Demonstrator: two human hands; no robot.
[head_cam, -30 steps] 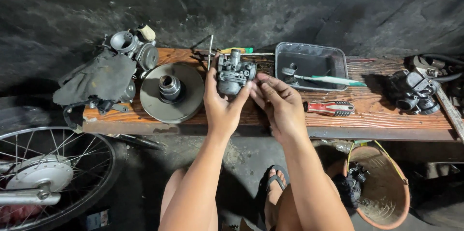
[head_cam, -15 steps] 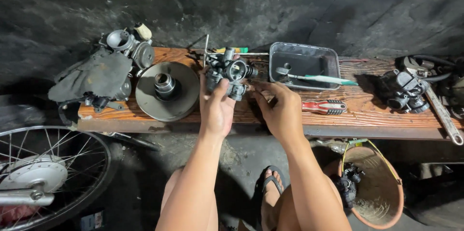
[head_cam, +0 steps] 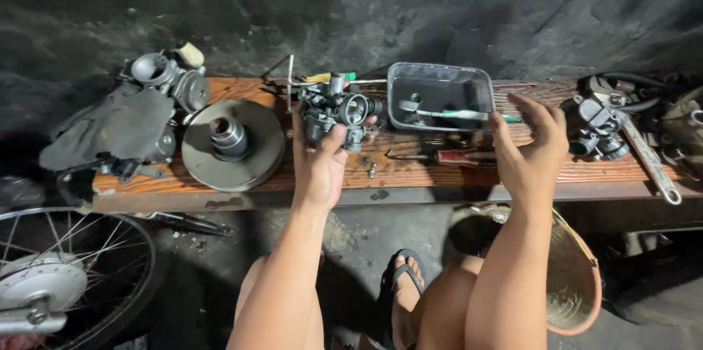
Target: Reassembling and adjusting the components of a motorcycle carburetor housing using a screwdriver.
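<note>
head view: the left hand (head_cam: 320,167) is clamped on 1 carburetor (head_cam: 337,112), held just above the middle of the wooden bench (head_cam: 410,174). the right hand (head_cam: 529,146) hangs spread wide and holds nothing, near the red-handled screwdriver (head_cam: 455,156) and the grey plastic tray (head_cam: 440,97). half a second ago the right hand was beside the carburetor; now it is well apart. 1 round pulley disc (head_cam: 232,143) lies left; 1 spoked wheel (head_cam: 62,277) sits near-left.

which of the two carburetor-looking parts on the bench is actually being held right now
The carburetor near the middle of the wooden plank, gripped in the left hand. The other metal assembly lies untouched at the right end, beyond the open right hand.
</note>
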